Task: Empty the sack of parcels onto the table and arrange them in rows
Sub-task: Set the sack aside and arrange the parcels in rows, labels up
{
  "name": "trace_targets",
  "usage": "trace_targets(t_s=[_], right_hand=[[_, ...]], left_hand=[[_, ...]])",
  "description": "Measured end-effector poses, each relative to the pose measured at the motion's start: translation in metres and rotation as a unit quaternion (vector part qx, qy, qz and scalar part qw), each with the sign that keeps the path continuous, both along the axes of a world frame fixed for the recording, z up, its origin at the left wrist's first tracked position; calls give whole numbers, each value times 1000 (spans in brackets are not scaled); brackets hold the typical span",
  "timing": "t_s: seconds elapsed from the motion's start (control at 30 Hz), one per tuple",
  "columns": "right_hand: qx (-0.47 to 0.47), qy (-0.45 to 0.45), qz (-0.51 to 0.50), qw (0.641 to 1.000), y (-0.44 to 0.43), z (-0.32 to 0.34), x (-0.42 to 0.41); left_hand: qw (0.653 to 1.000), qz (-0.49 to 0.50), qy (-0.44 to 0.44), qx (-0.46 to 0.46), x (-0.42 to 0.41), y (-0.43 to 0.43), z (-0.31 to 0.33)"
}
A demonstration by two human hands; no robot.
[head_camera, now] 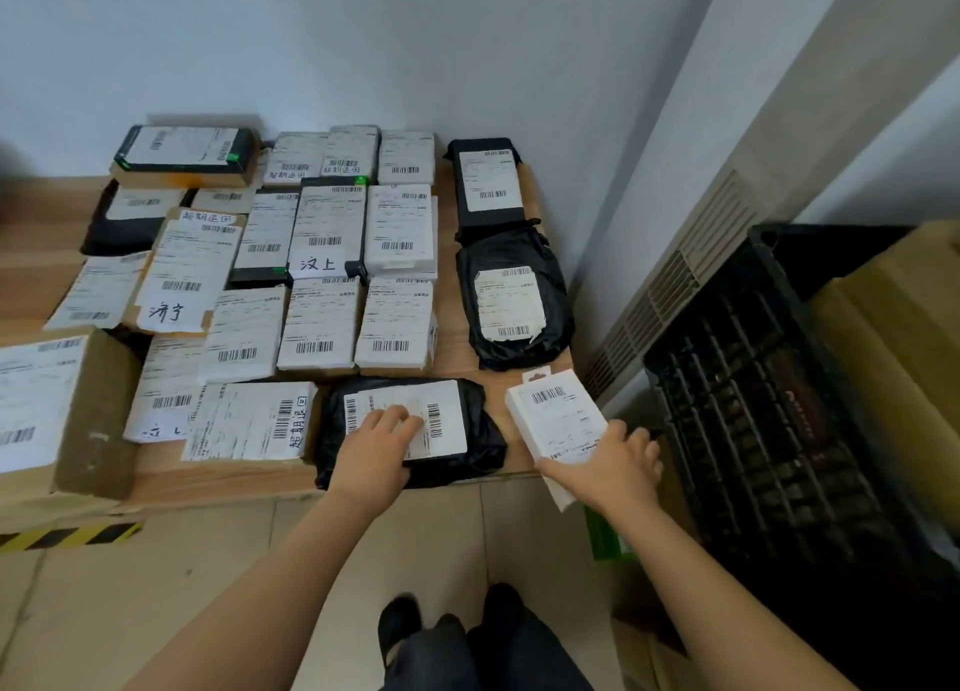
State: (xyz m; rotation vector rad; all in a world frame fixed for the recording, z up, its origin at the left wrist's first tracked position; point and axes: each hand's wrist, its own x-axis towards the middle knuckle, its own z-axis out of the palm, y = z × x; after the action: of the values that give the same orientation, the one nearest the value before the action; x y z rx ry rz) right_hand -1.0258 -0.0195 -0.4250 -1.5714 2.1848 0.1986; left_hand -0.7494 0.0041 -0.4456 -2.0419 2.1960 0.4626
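Several labelled parcels lie in rows on a low wooden table point(498, 420). My left hand point(376, 448) rests flat on the white label of a black plastic-wrapped parcel point(472, 451) at the table's front edge. My right hand point(613, 469) grips the near end of a small white box point(556, 415) with a barcode, which sits at the front right corner of the table and overhangs its edge. Two more black parcels point(514, 300) lie behind it in the right column. No sack is in view.
A black plastic crate point(769, 404) stands on the floor right of the table, with a cardboard box point(893, 337) beyond it. A large brown carton point(78, 409) sits at the table's left front. White wall and a vent grille point(675, 285) lie behind. My shoes point(447, 623) are below.
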Motion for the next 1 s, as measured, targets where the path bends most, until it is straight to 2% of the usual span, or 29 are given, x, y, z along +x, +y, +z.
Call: trace_targets(t_s=[0.33,0.7,0.87,1.0], right_hand=[[-33,-72,-69,995,-12,-21,71],[-31,-73,-31,996,-20,-22,69],[-119,-53,67,989,-25,-5,70],[-143,-104,175,969,-32,7,99]], left_hand=[[999,-29,13,5,10,-4,0],[999,-30,15,-11,9,-1,-3],[999,-46,16,-9,13,2,5],[997,-31,33,-59,35,13,20]])
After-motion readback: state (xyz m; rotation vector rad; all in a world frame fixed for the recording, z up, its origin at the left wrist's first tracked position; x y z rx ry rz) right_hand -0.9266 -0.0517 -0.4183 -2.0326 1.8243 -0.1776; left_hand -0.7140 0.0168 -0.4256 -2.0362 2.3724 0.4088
